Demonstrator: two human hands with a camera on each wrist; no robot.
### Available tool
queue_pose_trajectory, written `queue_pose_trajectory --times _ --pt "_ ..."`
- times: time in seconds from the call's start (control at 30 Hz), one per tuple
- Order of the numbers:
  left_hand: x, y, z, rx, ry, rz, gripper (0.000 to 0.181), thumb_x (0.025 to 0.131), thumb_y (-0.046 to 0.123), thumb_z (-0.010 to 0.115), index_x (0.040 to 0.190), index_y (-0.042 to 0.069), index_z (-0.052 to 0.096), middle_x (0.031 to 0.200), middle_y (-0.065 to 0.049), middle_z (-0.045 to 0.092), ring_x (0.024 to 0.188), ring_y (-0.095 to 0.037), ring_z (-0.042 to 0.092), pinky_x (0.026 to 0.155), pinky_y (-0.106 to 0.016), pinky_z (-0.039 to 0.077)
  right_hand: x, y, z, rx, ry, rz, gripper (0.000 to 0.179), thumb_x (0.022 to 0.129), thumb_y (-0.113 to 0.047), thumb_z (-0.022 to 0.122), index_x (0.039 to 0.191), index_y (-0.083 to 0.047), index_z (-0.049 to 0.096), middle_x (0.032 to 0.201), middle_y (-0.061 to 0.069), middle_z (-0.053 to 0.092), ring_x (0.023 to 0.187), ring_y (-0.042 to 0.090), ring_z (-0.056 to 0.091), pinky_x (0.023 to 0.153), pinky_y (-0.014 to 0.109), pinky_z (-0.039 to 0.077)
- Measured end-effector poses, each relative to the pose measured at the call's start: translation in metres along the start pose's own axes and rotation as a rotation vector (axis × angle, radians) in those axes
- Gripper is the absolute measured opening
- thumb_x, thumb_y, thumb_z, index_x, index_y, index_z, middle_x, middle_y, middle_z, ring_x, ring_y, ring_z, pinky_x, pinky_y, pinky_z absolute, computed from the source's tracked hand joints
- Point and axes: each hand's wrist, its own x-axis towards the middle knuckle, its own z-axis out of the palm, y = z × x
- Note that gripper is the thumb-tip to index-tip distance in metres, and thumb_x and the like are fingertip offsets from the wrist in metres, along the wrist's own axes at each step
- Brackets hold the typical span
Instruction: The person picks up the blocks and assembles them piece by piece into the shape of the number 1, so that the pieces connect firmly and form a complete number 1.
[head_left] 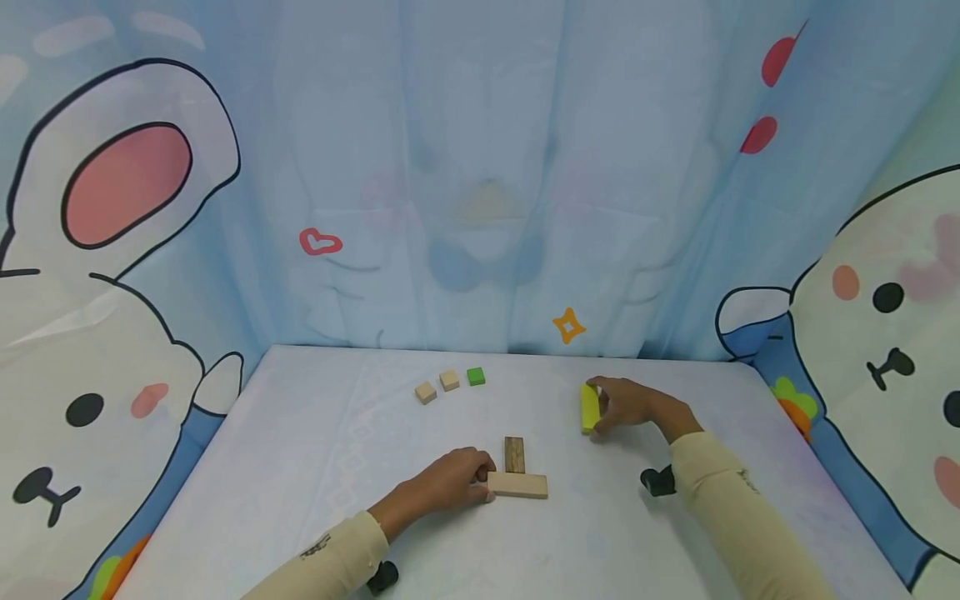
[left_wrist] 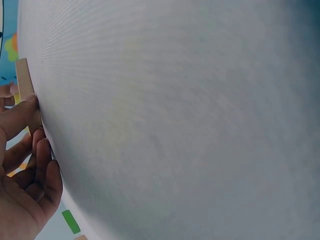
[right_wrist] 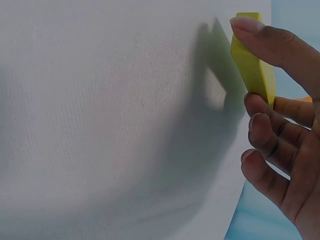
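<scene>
A pale wooden block [head_left: 519, 486] lies crosswise near the middle of the table, and my left hand [head_left: 452, 481] pinches its left end. In the left wrist view, the thumb lies on this pale block [left_wrist: 23, 77]. A darker brown wooden block [head_left: 514, 455] meets its far side and points away from me. Farther right, my right hand [head_left: 624, 403] holds a yellow block [head_left: 590, 408] between thumb and fingers, gripping it at its two ends. The right wrist view shows the yellow block [right_wrist: 254, 70] tilted, its shadow on the cloth beside it.
Two small pale wooden cubes [head_left: 426, 392] and a green cube [head_left: 476, 377] stand in a slanting row toward the table's back edge. White cloth covers the table [head_left: 315, 467]. A blue curtain [head_left: 480, 167] with cartoon animals hangs behind and at the sides.
</scene>
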Motion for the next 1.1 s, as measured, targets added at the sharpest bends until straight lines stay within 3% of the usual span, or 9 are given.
queue_pose_trajectory --times 0.8,1.1 --pt "0.000 0.000 0.001 0.008 0.007 -0.007 0.029 0.089 0.023 0.078 0.113 0.009 0.067 0.088 0.008 0.058 0.076 -0.001 0.048 0.072 -0.019 0.045 0.001 -0.029 0.005 -0.020 0.015 -0.049 0.103 0.071 -0.039 0.090 0.151 -0.003 0.037 0.108 0.006 0.060 0.092 0.021 0.053 0.084 0.040 0.050" --pt "0.000 0.001 0.000 0.010 0.005 -0.010 0.029 0.089 0.022 0.078 0.113 0.009 0.068 0.088 0.008 0.059 0.075 -0.001 0.049 0.071 -0.019 0.045 0.003 -0.040 0.007 -0.032 0.034 -0.089 0.100 0.071 -0.040 0.089 0.149 -0.002 0.040 0.104 0.003 0.061 0.088 0.019 0.052 0.076 0.035 0.047"
